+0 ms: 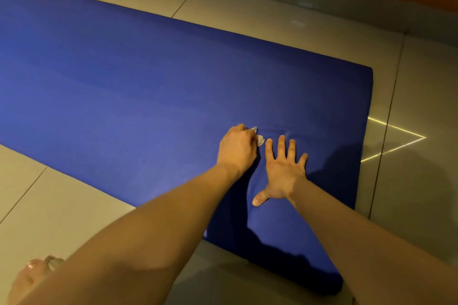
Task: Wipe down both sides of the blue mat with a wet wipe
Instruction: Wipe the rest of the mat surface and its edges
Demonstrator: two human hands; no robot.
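The left hand [238,148] has its fingers curled tight around a crumpled wet wipe [259,140], which pokes out past the knuckles and touches the blue mat [124,86]. Just beside it, the right hand [285,173] lies flat, fingers straight and spread, probably pinning the mat against the rubbing. The mat stretches away beyond both sets of fingertips across the tiled floor [247,15].

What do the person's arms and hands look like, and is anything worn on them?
The left forearm and right forearm are bare: no sleeves, watch or bracelet show. The left hand and right hand wear no gloves, and no rings that I can see; the right thumbnail looks short and unpainted.
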